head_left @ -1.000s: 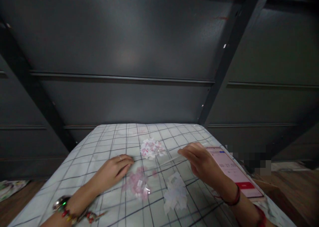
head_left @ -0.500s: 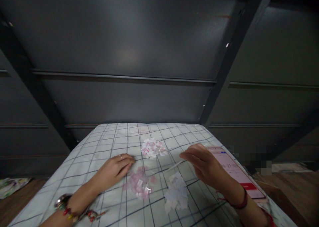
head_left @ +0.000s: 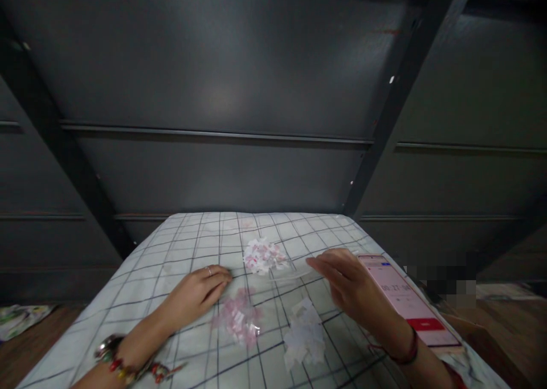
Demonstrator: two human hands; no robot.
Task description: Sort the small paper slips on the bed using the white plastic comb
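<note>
My right hand (head_left: 350, 278) pinches slim pale tweezers (head_left: 293, 276), slightly blurred, whose tip reaches left to the near edge of a pile of white paper bits with pink and red marks (head_left: 264, 256). My left hand (head_left: 204, 289), a ring on one finger, lies on the checked cloth with its fingers extended and the thumb a little apart. I see nothing in it. Just right of and below its fingertips is a heap of pink translucent scraps (head_left: 240, 318). A heap of plain white scraps (head_left: 305, 333) lies nearer to me, below the tweezers.
A phone (head_left: 404, 298) showing a running timer lies beside my right forearm near the table's right edge. The table (head_left: 188, 246) has a white checked cover and meets a dark metal panel wall (head_left: 222, 172). Wooden floor (head_left: 513, 315) shows at the right.
The tweezers have swung from pointing down toward the white scraps to pointing left at the marked paper pile. My left hand stays where it was.
</note>
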